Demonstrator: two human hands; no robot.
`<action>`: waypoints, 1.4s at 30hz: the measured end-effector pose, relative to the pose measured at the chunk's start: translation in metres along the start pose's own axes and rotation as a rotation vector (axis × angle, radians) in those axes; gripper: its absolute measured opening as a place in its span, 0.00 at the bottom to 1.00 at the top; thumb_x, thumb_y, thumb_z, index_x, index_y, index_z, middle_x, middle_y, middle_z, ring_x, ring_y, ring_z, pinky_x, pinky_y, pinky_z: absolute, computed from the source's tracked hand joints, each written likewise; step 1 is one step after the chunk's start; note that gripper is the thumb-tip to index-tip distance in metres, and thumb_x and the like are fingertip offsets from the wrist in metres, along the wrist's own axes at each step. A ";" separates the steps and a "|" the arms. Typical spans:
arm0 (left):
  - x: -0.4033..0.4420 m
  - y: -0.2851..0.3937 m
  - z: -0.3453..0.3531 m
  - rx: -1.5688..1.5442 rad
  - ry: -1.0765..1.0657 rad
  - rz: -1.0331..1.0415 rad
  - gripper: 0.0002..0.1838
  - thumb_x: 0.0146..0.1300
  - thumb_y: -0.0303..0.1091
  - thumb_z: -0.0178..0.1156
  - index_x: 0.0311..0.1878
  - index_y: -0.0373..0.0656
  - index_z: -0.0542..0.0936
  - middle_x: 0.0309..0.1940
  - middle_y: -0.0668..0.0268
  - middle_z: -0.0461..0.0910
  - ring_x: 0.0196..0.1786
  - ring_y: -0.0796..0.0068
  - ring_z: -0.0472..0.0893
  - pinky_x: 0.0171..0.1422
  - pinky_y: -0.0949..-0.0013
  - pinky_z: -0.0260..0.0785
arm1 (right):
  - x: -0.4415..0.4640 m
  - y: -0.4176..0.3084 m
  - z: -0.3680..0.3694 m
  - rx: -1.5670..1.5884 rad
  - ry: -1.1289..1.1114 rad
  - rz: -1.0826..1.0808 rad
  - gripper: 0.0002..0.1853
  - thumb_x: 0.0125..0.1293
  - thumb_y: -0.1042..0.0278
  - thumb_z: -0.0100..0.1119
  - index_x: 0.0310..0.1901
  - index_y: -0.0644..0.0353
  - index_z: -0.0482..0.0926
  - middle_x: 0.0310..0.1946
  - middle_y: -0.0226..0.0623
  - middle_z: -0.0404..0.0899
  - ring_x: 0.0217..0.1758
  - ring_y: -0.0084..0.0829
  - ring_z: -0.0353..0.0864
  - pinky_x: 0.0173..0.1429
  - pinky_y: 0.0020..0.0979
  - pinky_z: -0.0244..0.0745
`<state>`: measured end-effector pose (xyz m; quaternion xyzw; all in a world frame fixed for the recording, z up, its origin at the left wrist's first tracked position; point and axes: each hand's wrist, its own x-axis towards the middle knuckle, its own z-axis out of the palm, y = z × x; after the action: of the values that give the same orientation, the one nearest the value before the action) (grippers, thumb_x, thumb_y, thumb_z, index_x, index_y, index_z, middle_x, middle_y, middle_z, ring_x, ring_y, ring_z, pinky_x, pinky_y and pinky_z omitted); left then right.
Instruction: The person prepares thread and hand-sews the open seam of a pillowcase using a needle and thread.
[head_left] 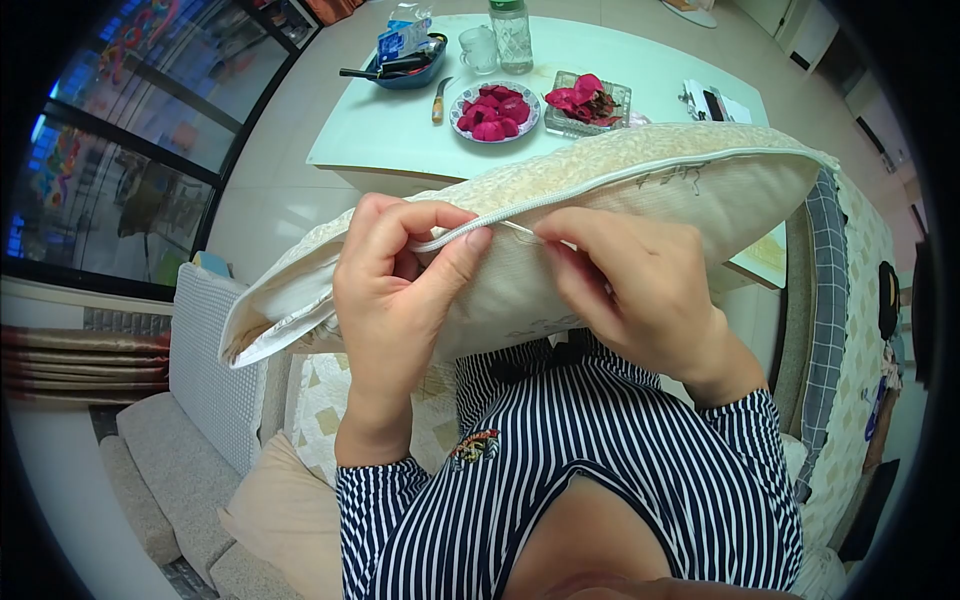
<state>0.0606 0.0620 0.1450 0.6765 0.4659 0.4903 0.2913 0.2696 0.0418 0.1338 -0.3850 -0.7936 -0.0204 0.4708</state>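
Observation:
A cream pillow cover (640,200) with a white zipper (600,187) along its upper edge stretches across in front of me. At its left end the cover gapes open. My left hand (405,260) is closed, with thumb and index finger pinching the zipper edge. Just to the right, my right hand (630,280) pinches a thin pale strand (517,230) beside the zipper. Whether this is thread or part of a zipper pull, I cannot tell. The fingertips of the two hands are close together but apart.
Beyond the pillow cover stands a pale table (390,130) with a plate (494,141) of dark pink pieces, a knife (439,102), a glass dish (625,103) of peels, a mug (479,50), a bottle (512,38) and a blue basket (415,78). A grey sofa (170,460) is at left.

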 end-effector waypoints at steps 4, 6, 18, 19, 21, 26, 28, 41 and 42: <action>0.001 0.004 -0.003 -0.019 -0.018 -0.055 0.08 0.62 0.24 0.75 0.43 0.37 0.87 0.38 0.76 0.73 0.35 0.89 0.69 0.39 0.84 0.59 | -0.001 0.000 0.003 0.049 0.001 0.007 0.08 0.63 0.74 0.69 0.44 0.58 0.84 0.27 0.35 0.81 0.27 0.35 0.84 0.30 0.36 0.77; 0.001 0.003 -0.003 -0.063 -0.026 -0.071 0.08 0.63 0.24 0.74 0.43 0.36 0.86 0.39 0.75 0.73 0.36 0.89 0.70 0.39 0.83 0.60 | -0.002 0.003 0.007 0.037 0.010 -0.001 0.09 0.63 0.74 0.69 0.44 0.58 0.84 0.26 0.34 0.81 0.27 0.35 0.84 0.30 0.36 0.76; 0.000 0.002 -0.004 -0.062 -0.025 -0.092 0.07 0.64 0.24 0.74 0.43 0.37 0.85 0.40 0.75 0.74 0.38 0.88 0.71 0.42 0.83 0.62 | 0.000 0.004 0.010 0.009 0.024 -0.007 0.09 0.63 0.74 0.69 0.46 0.56 0.84 0.26 0.33 0.80 0.27 0.33 0.83 0.28 0.35 0.75; 0.000 0.002 -0.004 -0.062 -0.025 -0.092 0.07 0.64 0.24 0.74 0.43 0.37 0.85 0.40 0.75 0.74 0.38 0.88 0.71 0.42 0.83 0.62 | 0.000 0.005 0.010 0.007 0.034 -0.009 0.09 0.63 0.74 0.69 0.46 0.56 0.84 0.26 0.33 0.80 0.27 0.33 0.83 0.28 0.35 0.75; 0.000 0.001 -0.004 -0.063 -0.029 -0.082 0.07 0.64 0.24 0.74 0.42 0.37 0.85 0.40 0.75 0.74 0.38 0.88 0.71 0.43 0.83 0.62 | 0.000 0.004 0.010 0.008 0.034 -0.005 0.09 0.63 0.74 0.69 0.46 0.56 0.84 0.26 0.33 0.80 0.27 0.33 0.84 0.28 0.35 0.75; 0.000 0.000 -0.003 -0.076 -0.014 -0.073 0.07 0.63 0.26 0.74 0.42 0.38 0.85 0.38 0.76 0.73 0.34 0.89 0.66 0.37 0.82 0.57 | -0.001 0.006 0.015 0.014 0.069 -0.025 0.10 0.63 0.73 0.69 0.46 0.56 0.85 0.25 0.32 0.81 0.26 0.32 0.84 0.28 0.35 0.75; 0.000 -0.003 -0.001 -0.077 0.003 -0.053 0.07 0.62 0.27 0.75 0.41 0.40 0.86 0.36 0.77 0.72 0.29 0.90 0.61 0.32 0.80 0.53 | -0.001 0.007 0.016 -0.005 0.068 -0.036 0.11 0.62 0.73 0.69 0.46 0.57 0.85 0.25 0.31 0.81 0.26 0.31 0.84 0.28 0.35 0.76; -0.004 -0.002 -0.001 0.050 0.016 0.042 0.08 0.61 0.28 0.76 0.42 0.41 0.86 0.37 0.76 0.73 0.29 0.89 0.63 0.31 0.79 0.56 | 0.004 0.002 0.026 -0.079 0.098 -0.087 0.10 0.62 0.72 0.66 0.46 0.58 0.82 0.24 0.30 0.78 0.25 0.33 0.83 0.27 0.34 0.75; -0.005 -0.003 -0.002 0.054 0.013 0.033 0.09 0.61 0.28 0.75 0.44 0.41 0.87 0.37 0.75 0.73 0.29 0.88 0.64 0.31 0.79 0.56 | 0.006 0.000 0.020 -0.073 0.021 -0.045 0.11 0.62 0.75 0.68 0.46 0.59 0.83 0.28 0.34 0.81 0.27 0.34 0.84 0.30 0.35 0.77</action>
<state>0.0573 0.0585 0.1417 0.6887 0.4695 0.4866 0.2616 0.2534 0.0533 0.1267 -0.3839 -0.7957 -0.0641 0.4641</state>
